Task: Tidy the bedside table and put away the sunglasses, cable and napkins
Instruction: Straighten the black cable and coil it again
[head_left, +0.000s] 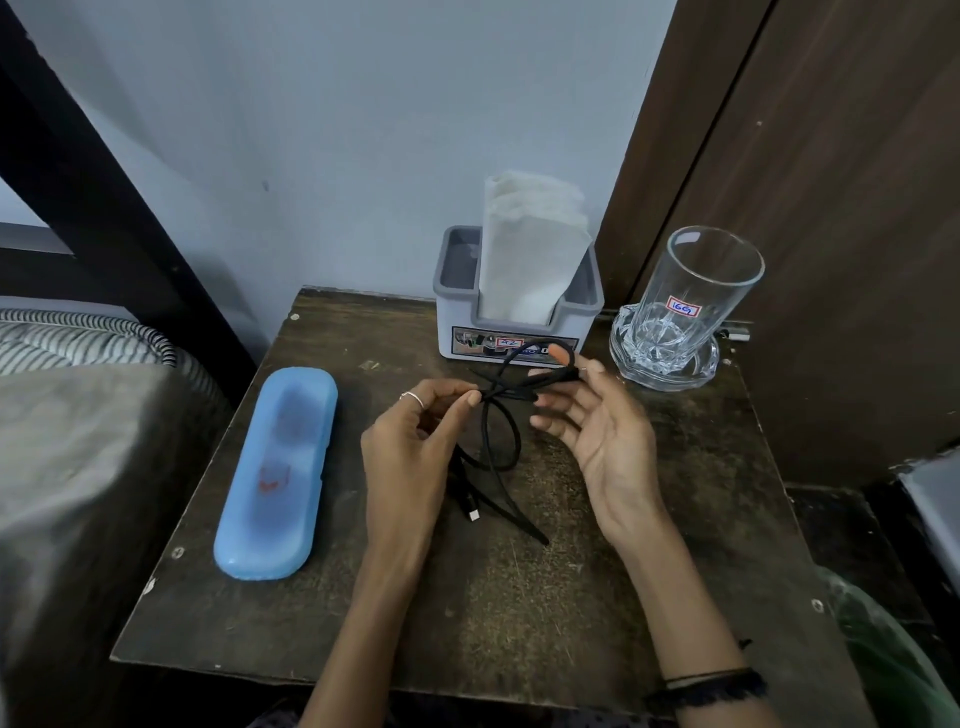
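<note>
A black cable (511, 441) is looped in the air above the middle of the dark wooden bedside table (519, 613). My left hand (415, 441) pinches the loops together at their crossing. My right hand (597, 431) is palm up, with a loop of the cable round its fingertips. The cable's plug ends hang down onto the table. A closed blue translucent glasses case (275, 473) lies on the table's left side, with a dark shape showing through it. White napkins (530, 244) stand upright in a grey holder (452, 312) at the back.
An empty drinking glass (691, 291) stands in a glass dish (665, 364) at the back right. A bed with a striped mattress edge (78, 338) lies to the left, and a brown wooden panel (831, 208) rises on the right. The wall is behind the table.
</note>
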